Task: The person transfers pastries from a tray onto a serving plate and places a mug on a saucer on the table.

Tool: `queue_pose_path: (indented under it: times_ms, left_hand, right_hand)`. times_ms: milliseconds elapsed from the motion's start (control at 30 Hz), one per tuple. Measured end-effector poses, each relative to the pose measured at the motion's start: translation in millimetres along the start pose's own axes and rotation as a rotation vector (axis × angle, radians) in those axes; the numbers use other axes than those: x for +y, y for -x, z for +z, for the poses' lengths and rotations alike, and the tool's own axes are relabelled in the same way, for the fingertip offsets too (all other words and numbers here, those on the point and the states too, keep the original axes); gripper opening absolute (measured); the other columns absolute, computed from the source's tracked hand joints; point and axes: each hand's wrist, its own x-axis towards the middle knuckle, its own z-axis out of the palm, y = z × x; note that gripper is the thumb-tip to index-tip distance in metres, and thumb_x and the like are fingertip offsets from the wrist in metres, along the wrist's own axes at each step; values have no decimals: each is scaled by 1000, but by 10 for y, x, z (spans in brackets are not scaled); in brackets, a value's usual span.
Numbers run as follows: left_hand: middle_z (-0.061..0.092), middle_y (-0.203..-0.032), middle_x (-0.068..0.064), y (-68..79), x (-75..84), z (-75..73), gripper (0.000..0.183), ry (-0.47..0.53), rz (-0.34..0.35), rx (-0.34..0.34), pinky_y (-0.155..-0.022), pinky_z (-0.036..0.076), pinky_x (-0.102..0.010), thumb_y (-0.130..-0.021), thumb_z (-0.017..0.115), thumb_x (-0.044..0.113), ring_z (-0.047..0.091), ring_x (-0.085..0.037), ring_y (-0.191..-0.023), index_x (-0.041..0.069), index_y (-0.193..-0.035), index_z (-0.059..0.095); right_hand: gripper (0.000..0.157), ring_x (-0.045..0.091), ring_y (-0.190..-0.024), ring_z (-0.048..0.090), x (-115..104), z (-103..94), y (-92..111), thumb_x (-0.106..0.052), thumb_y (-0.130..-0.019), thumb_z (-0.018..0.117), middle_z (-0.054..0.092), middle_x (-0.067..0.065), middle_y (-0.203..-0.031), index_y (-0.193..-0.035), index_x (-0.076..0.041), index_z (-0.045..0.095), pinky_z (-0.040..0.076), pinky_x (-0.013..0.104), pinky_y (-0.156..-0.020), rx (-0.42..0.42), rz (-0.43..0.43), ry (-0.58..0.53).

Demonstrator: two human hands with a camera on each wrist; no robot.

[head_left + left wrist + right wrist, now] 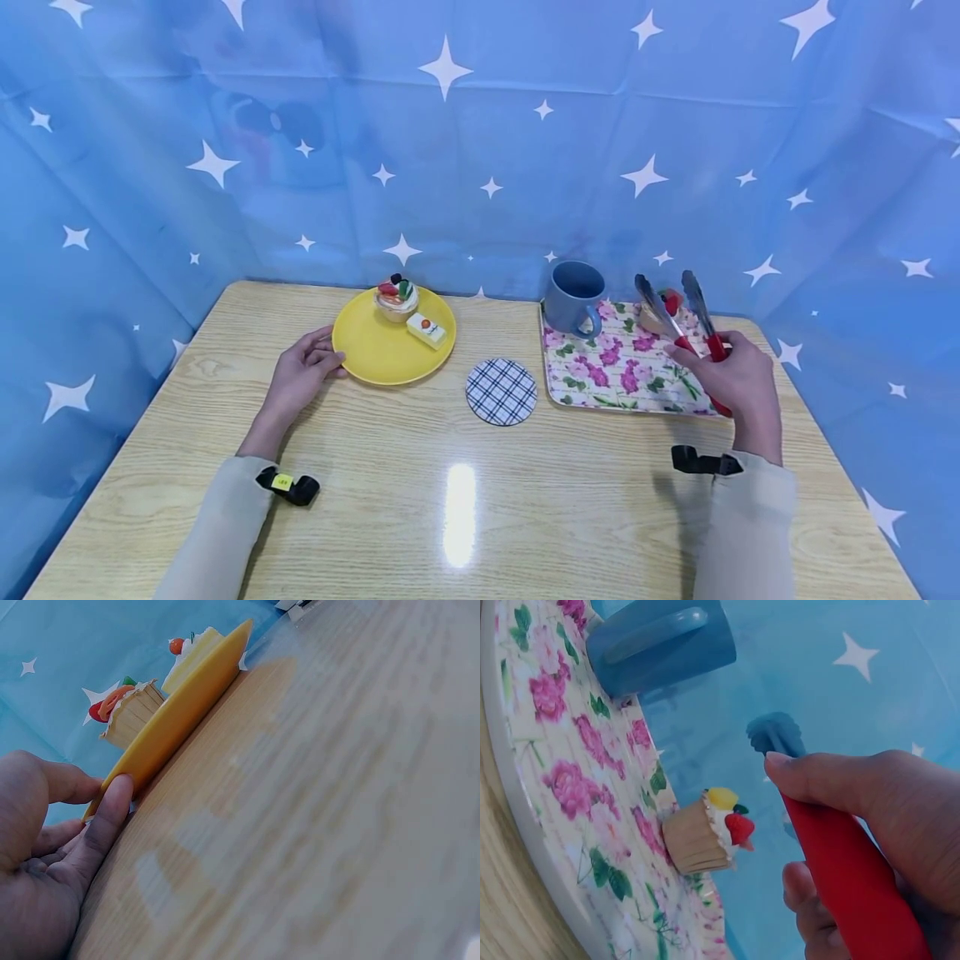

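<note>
My left hand [300, 375] pinches the near-left rim of a round yellow plate [367, 358], thumb against the edge in the left wrist view. A fruit-topped cupcake [396, 307] and a small white-and-yellow cake piece [427, 331] sit on that plate. On the right, my right hand [738, 379] grips a pair of tongs with red handles [847, 870] and dark tips, held above a floral tray [615, 379]. The spread arms of the tongs [697, 302] stand on either side of a second cupcake [697, 838] in the head view; whether they touch it I cannot tell.
A blue mug [568, 302] stands upright at the tray's back-left corner. Between plate and tray lies a round checked coaster [501, 392] on the wooden table [375, 500]. Behind the table hangs a blue curtain [495, 225] with white stars.
</note>
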Motion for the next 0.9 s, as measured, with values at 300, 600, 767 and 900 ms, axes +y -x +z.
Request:
queue_pose_path:
  times_ms: [300, 600, 767, 900]
  left_hand:
    - [57, -120, -14, -9, -1, -6, 63, -4, -3, 0, -86, 67, -25, -103, 63, 17, 70, -4, -88, 13, -160, 35]
    - [57, -118, -12, -5, -3, -11, 64, -4, -6, -3, -85, 67, -25, -103, 63, 16, 70, -4, -87, 12, -160, 34]
    - [57, -118, -12, -6, -4, -9, 64, -2, -6, -3, -85, 67, -25, -103, 63, 16, 70, -4, -87, 13, -160, 35]
    - [56, -117, -11, -6, -4, -9, 64, -2, -10, -1, -85, 67, -25, -103, 63, 17, 70, -4, -87, 13, -160, 34]
  right_hand:
    - [117, 46, -111, 54, 116, 68, -87, -77, -86, 61, 47, 38, -141, -155, 11, 27, 62, 41, -67, -38, 84, 0]
    - [115, 47, -116, 50, 183, 139, -135, -74, -87, 63, 45, 38, -143, -156, 10, 26, 62, 51, -80, -42, 113, -18]
    - [112, 48, -115, 51, 199, 157, -150, -71, -88, 64, 44, 38, -142, -155, 11, 27, 63, 50, -79, -44, 130, -9]
    - [114, 48, -116, 50, 211, 171, -165, -73, -88, 62, 42, 40, -144, -155, 12, 25, 62, 53, -83, -75, 151, 3]
